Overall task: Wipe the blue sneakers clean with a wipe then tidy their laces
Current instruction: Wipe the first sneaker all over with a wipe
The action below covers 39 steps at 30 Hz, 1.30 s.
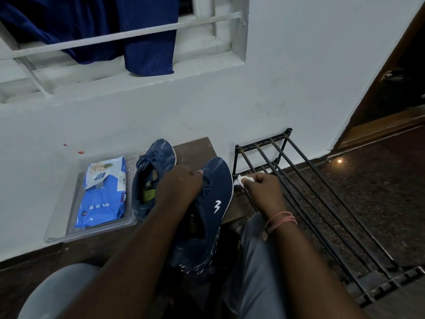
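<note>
Two blue sneakers are in front of me. One sneaker (212,210), with a white logo on its side, is tilted up; my left hand (180,185) grips it at the laces near the tongue. A small white wipe (245,180) is pinched in my right hand (264,192), which hovers just right of that sneaker's toe edge. The other sneaker (156,166) rests on a brown wooden stool (195,149), its laces loose and something green and yellow inside it.
A blue pack of wipes (103,194) lies in a clear plastic tray (96,232) on the left, against the white wall. A black metal shoe rack (310,194) stands at right over dark stone floor. My knees in grey trousers are below.
</note>
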### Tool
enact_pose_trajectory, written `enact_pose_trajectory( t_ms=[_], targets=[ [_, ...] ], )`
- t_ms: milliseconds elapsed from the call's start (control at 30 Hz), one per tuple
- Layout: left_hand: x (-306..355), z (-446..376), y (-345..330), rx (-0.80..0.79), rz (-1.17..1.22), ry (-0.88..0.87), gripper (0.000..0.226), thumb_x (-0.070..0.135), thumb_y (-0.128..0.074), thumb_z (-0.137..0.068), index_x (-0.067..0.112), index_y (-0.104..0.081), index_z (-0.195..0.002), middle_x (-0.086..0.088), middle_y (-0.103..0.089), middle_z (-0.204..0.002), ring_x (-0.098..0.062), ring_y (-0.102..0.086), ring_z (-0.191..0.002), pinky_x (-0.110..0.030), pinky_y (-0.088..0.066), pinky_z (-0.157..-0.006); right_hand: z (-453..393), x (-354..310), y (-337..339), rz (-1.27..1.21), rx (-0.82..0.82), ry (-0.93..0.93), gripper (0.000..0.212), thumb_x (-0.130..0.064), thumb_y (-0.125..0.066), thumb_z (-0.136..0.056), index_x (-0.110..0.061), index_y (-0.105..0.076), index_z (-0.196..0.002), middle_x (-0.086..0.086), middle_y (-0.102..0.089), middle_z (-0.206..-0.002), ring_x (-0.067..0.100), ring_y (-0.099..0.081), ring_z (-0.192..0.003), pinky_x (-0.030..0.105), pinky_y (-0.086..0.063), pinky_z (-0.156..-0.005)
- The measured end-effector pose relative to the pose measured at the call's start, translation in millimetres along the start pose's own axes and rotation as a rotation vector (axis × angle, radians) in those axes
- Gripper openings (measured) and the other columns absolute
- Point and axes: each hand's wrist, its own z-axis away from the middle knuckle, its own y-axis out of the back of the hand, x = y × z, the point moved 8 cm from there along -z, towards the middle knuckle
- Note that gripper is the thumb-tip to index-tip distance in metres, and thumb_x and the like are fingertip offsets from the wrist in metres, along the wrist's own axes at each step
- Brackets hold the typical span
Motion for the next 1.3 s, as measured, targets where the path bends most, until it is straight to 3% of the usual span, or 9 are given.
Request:
enact_pose_trajectory(
  t_ms=[167,300,467,633,833,967,1067,1167,1300],
  targets=[
    [-5.0,27.4,-12.3,-0.036,-0.026,-0.042,0.061,0.071,-0.061,-0.079,0.038,-0.065,-0.131,0.003,-0.073,-0.120,-0.024,-0.069,-0.106,-0.038,-0.056,-0.090,11.6,-5.3,-29.0,0.118,-0.225,0.058,0.005,-0.022,-0.078,-0.084,-0.018,-0.079,-0.082,-0.007,-0.076,-0.081,0.006,-0.070,-0.078,0.025,-0.055,-0.073],
    [-6.3,29.1,-16.4,-0.052,-0.055,-0.072,0.066,0.060,-0.068,-0.086,0.037,-0.053,-0.146,-0.002,-0.064,-0.141,-0.026,-0.062,-0.125,-0.038,-0.050,-0.099,17.0,-11.5,-38.2,0.352,-0.147,0.193,0.007,-0.029,-0.069,-0.089,-0.023,-0.073,-0.088,-0.007,-0.072,-0.091,0.011,-0.067,-0.083,0.031,-0.055,-0.080],
    [-2.9,30.4,-16.5,-0.031,-0.088,-0.050,0.052,0.051,-0.068,-0.087,0.032,-0.064,-0.135,-0.002,-0.072,-0.124,-0.026,-0.067,-0.111,-0.033,-0.051,-0.085,23.7,-24.6,-56.8,0.404,-0.404,0.273,0.008,-0.026,-0.073,-0.086,-0.022,-0.076,-0.079,-0.008,-0.074,-0.080,0.003,-0.066,-0.074,0.022,-0.050,-0.068],
    [-6.4,29.4,-16.1,-0.068,0.028,0.084,0.045,0.055,-0.072,-0.081,0.023,-0.070,-0.112,-0.002,-0.072,-0.108,-0.027,-0.067,-0.099,-0.031,-0.047,-0.078,8.3,-11.2,-35.2,0.210,-0.165,0.114,0.011,-0.028,-0.072,-0.088,-0.019,-0.072,-0.082,-0.007,-0.071,-0.079,0.008,-0.067,-0.075,0.027,-0.052,-0.070],
    [-18.1,38.1,-4.6,-0.215,0.189,0.228,0.038,0.045,-0.074,-0.085,0.014,-0.061,-0.103,-0.003,-0.065,-0.098,-0.027,-0.065,-0.090,-0.038,-0.055,-0.089,15.0,-4.0,-37.6,0.234,-0.214,-0.057,0.014,-0.031,-0.052,-0.099,-0.019,-0.055,-0.094,0.001,-0.067,-0.093,0.019,-0.064,-0.086,0.031,-0.047,-0.073],
    [-30.7,62.0,8.4,-0.148,0.075,0.183,0.020,0.032,-0.065,-0.091,0.018,-0.065,-0.105,-0.004,-0.069,-0.099,-0.024,-0.065,-0.089,-0.037,-0.055,-0.085,21.9,-15.5,-37.9,0.298,-0.303,-0.116,0.015,-0.031,-0.051,-0.093,-0.016,-0.054,-0.094,0.006,-0.066,-0.096,0.025,-0.065,-0.091,0.038,-0.051,-0.083],
    [-32.8,79.4,20.8,-0.080,0.024,0.177,0.031,0.038,-0.072,-0.088,0.022,-0.069,-0.115,-0.002,-0.072,-0.101,-0.022,-0.066,-0.092,-0.032,-0.050,-0.078,35.4,-21.3,-45.7,0.365,-0.458,-0.158,0.010,-0.018,-0.049,-0.094,-0.011,-0.056,-0.092,0.012,-0.063,-0.096,0.027,-0.066,-0.080,0.036,-0.057,-0.068],
    [-31.0,81.7,31.0,-0.026,-0.021,0.180,0.022,0.039,-0.074,-0.084,0.022,-0.075,-0.099,0.003,-0.070,-0.085,-0.016,-0.060,-0.076,-0.029,-0.045,-0.069,52.5,-21.6,-50.6,0.303,-0.530,-0.258,0.023,-0.020,-0.045,-0.098,-0.007,-0.054,-0.115,0.014,-0.061,-0.100,0.026,-0.064,-0.072,0.031,-0.055,-0.052],
    [-25.1,81.1,39.8,0.046,0.107,0.186,0.017,0.034,-0.072,-0.084,0.020,-0.076,-0.076,0.005,-0.069,-0.070,-0.008,-0.061,-0.066,-0.030,-0.051,-0.065,59.1,-39.7,-46.4,0.136,-0.530,-0.232,0.021,-0.034,-0.050,-0.091,-0.017,-0.056,-0.102,0.012,-0.064,-0.095,0.026,-0.064,-0.074,0.033,-0.053,-0.058]
  ],
)
